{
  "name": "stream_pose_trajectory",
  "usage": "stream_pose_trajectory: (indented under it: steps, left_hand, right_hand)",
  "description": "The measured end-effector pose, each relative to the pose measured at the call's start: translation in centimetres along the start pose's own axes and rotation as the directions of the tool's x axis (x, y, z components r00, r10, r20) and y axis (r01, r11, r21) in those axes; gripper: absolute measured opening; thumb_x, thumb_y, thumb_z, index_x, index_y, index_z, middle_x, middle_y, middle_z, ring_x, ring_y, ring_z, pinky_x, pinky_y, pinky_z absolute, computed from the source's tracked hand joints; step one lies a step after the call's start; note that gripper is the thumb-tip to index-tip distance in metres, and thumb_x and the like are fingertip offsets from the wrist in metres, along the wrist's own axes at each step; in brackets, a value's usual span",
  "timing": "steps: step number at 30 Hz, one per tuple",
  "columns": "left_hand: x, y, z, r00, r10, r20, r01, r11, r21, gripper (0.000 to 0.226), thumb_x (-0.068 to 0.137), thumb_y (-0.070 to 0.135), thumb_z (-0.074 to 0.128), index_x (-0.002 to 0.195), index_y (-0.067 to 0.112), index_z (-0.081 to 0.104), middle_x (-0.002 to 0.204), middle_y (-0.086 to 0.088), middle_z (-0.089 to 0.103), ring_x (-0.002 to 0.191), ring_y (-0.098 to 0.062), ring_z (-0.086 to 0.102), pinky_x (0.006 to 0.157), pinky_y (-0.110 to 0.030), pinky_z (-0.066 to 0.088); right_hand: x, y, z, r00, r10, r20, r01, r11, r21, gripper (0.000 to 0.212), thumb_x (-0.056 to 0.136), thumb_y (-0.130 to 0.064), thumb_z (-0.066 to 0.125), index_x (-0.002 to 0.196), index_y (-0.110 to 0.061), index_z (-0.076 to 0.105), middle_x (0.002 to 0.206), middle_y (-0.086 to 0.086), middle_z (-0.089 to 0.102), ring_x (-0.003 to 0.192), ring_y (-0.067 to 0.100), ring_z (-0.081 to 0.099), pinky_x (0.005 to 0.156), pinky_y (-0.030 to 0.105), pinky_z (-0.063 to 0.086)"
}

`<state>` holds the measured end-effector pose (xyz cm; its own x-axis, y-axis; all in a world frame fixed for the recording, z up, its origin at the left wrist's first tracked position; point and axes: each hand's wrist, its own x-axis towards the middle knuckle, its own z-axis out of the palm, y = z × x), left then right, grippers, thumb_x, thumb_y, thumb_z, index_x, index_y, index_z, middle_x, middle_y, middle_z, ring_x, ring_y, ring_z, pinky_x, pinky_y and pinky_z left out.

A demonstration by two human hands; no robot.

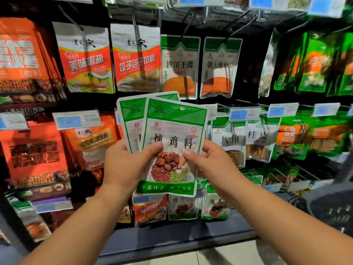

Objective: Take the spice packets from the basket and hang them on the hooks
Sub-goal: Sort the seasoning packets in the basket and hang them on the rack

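Two or more green-and-white spice packets are fanned out upright in front of the shelf's middle row. My left hand grips them from the left, thumb across the front packet. My right hand pinches the front packet's right edge, thumb on its face. A small hang hole shows near the front packet's top edge. The basket is a dark blurred shape at the lower right. Black metal hooks jut from the upper rack, carrying similar green packets.
Orange packets hang at the left and green packets at the right. Price tags line the front of the middle row. More packets stand on the bottom shelf, above a dark ledge.
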<state>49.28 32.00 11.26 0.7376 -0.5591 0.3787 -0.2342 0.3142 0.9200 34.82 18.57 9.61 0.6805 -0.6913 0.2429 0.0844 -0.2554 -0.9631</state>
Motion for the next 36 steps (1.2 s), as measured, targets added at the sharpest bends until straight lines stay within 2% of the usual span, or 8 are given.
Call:
stream_pose_trajectory:
  steps: [4,10,14,16,21,25,30,36]
  left_hand:
    - [0.0,-0.2,0.7,0.999,-0.016,0.03,0.016,1.0,0.023,0.021,0.073,0.023,0.085,0.092,0.016,0.077,0.081,0.0,0.08,0.072,-0.013,0.076,0.064,-0.029,0.061]
    - [-0.3,-0.3,1.6,0.99,-0.112,0.089,0.118,0.991,-0.069,0.026,0.073,0.019,0.08,0.097,0.013,0.077,0.093,-0.006,0.081,0.085,-0.022,0.079,0.062,-0.03,0.061]
    - [-0.6,-0.4,2.4,0.988,-0.101,0.117,0.104,0.994,-0.018,0.014,0.084,0.01,0.078,0.097,0.01,0.076,0.09,-0.002,0.081,0.082,-0.017,0.078,0.057,-0.026,0.06]
    - [-0.6,-0.7,2.8,0.985,-0.099,0.139,0.098,0.995,0.013,0.014,0.085,0.009,0.077,0.099,0.008,0.076,0.091,0.001,0.081,0.083,-0.016,0.078,0.064,-0.028,0.064]
    - [-0.7,-2.7,3.7,0.952,-0.177,0.248,0.162,0.984,0.077,0.015,0.083,0.012,0.078,0.097,0.008,0.077,0.085,-0.002,0.08,0.071,-0.012,0.075,0.058,-0.021,0.056]
    - [-0.7,-4.5,3.8,0.902,-0.252,0.35,0.203,0.964,0.171,0.017,0.087,0.009,0.075,0.103,0.013,0.077,0.09,0.003,0.081,0.077,-0.008,0.076,0.062,-0.016,0.056]
    - [-0.3,-6.7,4.5,0.84,-0.325,0.435,0.216,0.935,0.282,0.021,0.088,0.009,0.075,0.103,0.024,0.075,0.089,0.007,0.08,0.07,-0.003,0.074,0.058,-0.013,0.053]
    - [0.0,-9.8,5.7,0.769,-0.396,0.501,0.201,0.895,0.399,0.027,0.09,0.004,0.074,0.11,0.023,0.074,0.097,0.01,0.08,0.083,-0.006,0.076,0.068,-0.017,0.058]
  right_hand:
    - [-0.4,-0.3,-1.7,1.0,0.001,0.001,-0.001,0.999,0.049,0.011,0.098,-0.019,0.068,0.108,-0.017,0.067,0.09,0.001,0.078,0.074,0.008,0.068,0.062,0.023,0.053]
    - [-0.9,-0.4,-3.7,1.0,-0.013,-0.018,0.013,1.0,0.021,0.014,0.097,-0.023,0.07,0.107,-0.015,0.066,0.097,0.008,0.077,0.08,0.014,0.065,0.075,0.036,0.049]
    - [-1.0,-0.7,-4.5,0.998,-0.007,-0.07,0.007,1.0,0.005,0.063,0.07,-0.058,0.085,0.119,-0.024,0.065,0.118,0.009,0.073,0.123,0.035,0.061,0.102,0.058,0.044]
    - [-0.8,-0.2,-5.5,0.997,0.025,-0.075,-0.024,1.0,0.01,0.099,0.056,-0.071,0.087,0.137,-0.023,0.056,0.137,0.017,0.064,0.126,0.036,0.057,0.1,0.057,0.045]
    - [-0.9,0.0,-8.5,0.996,0.084,-0.04,-0.085,0.996,-0.04,0.024,0.095,-0.01,0.07,0.118,-0.015,0.065,0.101,0.015,0.077,0.075,0.025,0.07,0.062,0.031,0.053]
    - [-1.1,1.5,-10.1,0.989,0.144,-0.04,-0.147,0.986,-0.082,0.025,0.096,-0.004,0.066,0.12,-0.011,0.066,0.099,0.022,0.076,0.087,0.052,0.066,0.081,0.055,0.058]
    - [-2.9,4.8,-13.0,0.957,0.262,-0.121,-0.274,0.957,-0.092,0.023,0.099,0.001,0.06,0.119,-0.009,0.066,0.077,0.015,0.073,0.057,0.02,0.064,0.047,0.022,0.048]
    - [-4.9,11.0,-14.8,0.883,0.392,-0.26,-0.418,0.907,-0.055,0.026,0.097,0.003,0.059,0.118,-0.009,0.065,0.093,0.016,0.078,0.082,0.024,0.075,0.074,0.038,0.059]
